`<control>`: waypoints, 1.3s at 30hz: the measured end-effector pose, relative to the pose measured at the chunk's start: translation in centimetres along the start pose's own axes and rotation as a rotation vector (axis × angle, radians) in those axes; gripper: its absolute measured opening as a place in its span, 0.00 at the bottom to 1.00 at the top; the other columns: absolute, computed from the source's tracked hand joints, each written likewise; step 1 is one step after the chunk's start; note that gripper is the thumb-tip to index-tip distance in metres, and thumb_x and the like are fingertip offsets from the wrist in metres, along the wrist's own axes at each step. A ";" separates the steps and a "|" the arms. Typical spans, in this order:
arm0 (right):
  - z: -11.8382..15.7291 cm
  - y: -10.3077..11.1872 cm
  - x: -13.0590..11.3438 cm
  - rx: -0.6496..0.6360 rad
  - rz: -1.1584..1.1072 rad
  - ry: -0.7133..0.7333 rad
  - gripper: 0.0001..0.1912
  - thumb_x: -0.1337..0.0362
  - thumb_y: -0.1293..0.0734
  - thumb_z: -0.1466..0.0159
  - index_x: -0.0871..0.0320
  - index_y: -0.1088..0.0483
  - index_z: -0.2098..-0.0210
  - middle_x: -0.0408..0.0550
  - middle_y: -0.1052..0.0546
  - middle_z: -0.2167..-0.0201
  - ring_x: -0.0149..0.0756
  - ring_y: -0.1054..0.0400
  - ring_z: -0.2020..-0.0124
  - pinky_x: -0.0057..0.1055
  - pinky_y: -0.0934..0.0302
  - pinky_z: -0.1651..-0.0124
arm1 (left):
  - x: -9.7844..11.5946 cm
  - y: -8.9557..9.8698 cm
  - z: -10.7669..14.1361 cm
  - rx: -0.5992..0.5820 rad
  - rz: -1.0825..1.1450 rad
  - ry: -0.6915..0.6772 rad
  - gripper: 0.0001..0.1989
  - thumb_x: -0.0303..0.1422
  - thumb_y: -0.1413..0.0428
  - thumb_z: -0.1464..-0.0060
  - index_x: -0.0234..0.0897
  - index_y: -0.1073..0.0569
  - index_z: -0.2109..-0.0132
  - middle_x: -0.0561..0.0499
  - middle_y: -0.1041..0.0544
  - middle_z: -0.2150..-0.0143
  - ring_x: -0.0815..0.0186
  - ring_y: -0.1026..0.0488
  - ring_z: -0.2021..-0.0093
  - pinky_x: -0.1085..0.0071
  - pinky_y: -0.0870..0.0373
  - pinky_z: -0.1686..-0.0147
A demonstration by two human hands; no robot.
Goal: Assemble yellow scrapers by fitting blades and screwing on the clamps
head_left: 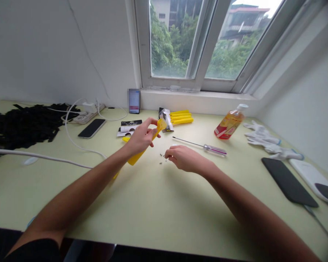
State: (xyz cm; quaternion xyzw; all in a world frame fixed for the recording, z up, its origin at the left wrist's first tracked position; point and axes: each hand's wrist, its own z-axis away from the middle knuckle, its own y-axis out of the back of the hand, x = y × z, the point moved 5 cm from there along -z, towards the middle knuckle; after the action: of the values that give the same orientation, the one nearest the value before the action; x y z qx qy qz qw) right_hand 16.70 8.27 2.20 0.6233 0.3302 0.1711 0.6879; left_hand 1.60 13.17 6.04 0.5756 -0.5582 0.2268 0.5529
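Left hand (142,137) gripping yellow plastic tool (136,156), right hand (184,158) half-closed over tiny screws (162,157), bottle label (226,127) unreadable

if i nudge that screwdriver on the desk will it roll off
The screwdriver will probably roll a little if pushed sideways, since its metal shaft and clear grip look mostly round. It should feel light and stiff. The smooth-looking desk may not slow it much, though the grip's shape could stop it early.
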 end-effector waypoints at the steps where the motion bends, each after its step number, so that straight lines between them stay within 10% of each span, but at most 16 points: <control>1: -0.1 -0.1 0.0 -0.009 0.001 0.000 0.11 0.67 0.40 0.33 0.56 0.26 0.58 0.49 0.22 0.60 0.37 0.28 0.59 0.30 0.41 0.58 | -0.1 0.0 -0.1 0.013 0.050 0.011 0.10 0.36 0.49 0.38 0.39 0.35 0.52 0.48 0.26 0.59 0.63 0.23 0.66 0.75 0.27 0.81; 10: -1.4 -3.1 -1.5 -0.011 0.141 -0.059 0.10 0.65 0.40 0.32 0.57 0.27 0.60 0.50 0.23 0.61 0.37 0.27 0.63 0.29 0.42 0.64 | -1.0 -1.6 0.0 -0.089 0.453 0.203 0.16 0.38 0.40 0.46 0.39 0.34 0.54 0.47 0.32 0.51 0.63 0.22 0.66 0.68 0.23 0.80; 22: 2.6 7.9 3.6 0.482 -0.197 -0.163 0.07 0.62 0.36 0.36 0.57 0.26 0.64 0.44 0.23 0.71 0.30 0.33 0.72 0.27 0.42 0.68 | -1.1 -2.6 0.5 -0.157 0.634 0.232 0.18 0.37 0.36 0.48 0.38 0.33 0.54 0.44 0.30 0.49 0.58 0.20 0.65 0.66 0.22 0.78; 39: 2.1 7.7 1.1 0.684 -0.352 0.034 0.03 0.65 0.35 0.36 0.56 0.28 0.65 0.44 0.27 0.68 0.31 0.35 0.68 0.29 0.41 0.63 | 0.3 -4.8 2.2 -0.173 0.776 0.261 0.20 0.37 0.33 0.51 0.38 0.29 0.53 0.42 0.29 0.46 0.58 0.20 0.64 0.70 0.24 0.77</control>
State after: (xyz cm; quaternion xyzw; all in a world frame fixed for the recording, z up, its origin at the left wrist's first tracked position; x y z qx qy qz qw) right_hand 20.23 8.64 9.43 0.7476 0.4817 -0.0592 0.4534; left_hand 5.16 9.95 3.85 0.2405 -0.6760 0.4414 0.5388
